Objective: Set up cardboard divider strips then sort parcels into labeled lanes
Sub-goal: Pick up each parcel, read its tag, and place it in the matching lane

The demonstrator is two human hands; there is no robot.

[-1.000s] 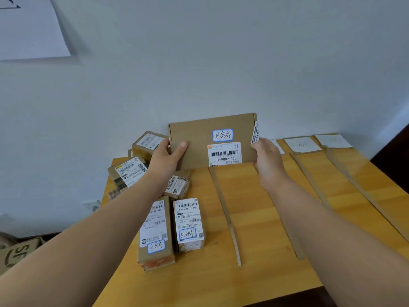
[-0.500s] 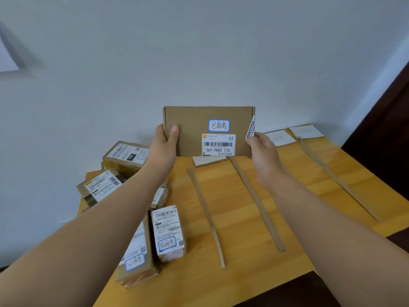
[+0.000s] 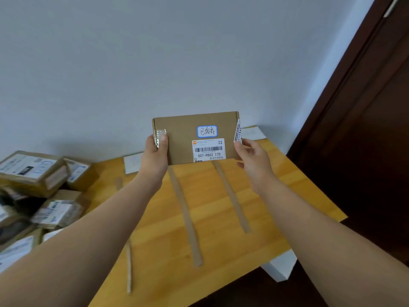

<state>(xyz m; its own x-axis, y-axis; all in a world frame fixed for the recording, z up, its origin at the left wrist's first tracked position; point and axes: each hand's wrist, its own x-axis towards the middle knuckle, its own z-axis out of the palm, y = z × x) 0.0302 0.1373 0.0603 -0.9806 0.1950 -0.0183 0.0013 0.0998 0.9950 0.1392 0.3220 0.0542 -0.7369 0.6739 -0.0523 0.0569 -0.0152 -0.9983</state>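
Left grip (image 3: 155,156): clamped on the left edge of the parcel (image 3: 183,140), thumb on the front face over a silvery tape patch, fingers behind. Right grip (image 3: 252,160): holds the lower right edge, fingers curled loosely at the corner; contact looks light.

The parcel is held upright in frame centre, off the counter (image 3: 212,218), its front towards me. A blue-bordered handwritten sticker (image 3: 207,131) sits above the barcode label (image 3: 208,150); I cannot read the handwriting with confidence.

Below it, the middle strip (image 3: 186,213) and the right strip (image 3: 232,196) run towards me, their far ends hidden behind the parcel. A thinner left strip (image 3: 128,267) lies at lower centre-left. Paper lane labels sit at the far edge: one (image 3: 253,133) right of the parcel, one (image 3: 132,162) left of it. Their text is too faint to read.

Judgement: the dividers are down and sorting is in hand, with this parcel being checked. Next, I need to match the sticker to a lane label, then lay the parcel flat between strips without nudging them; they look loose.

Unsorted parcels (image 3: 33,169) are heaped at frame left. The counter is yellow wood in a corner, with a pale wall (image 3: 155,63) behind and a dark door (image 3: 365,129) at right.
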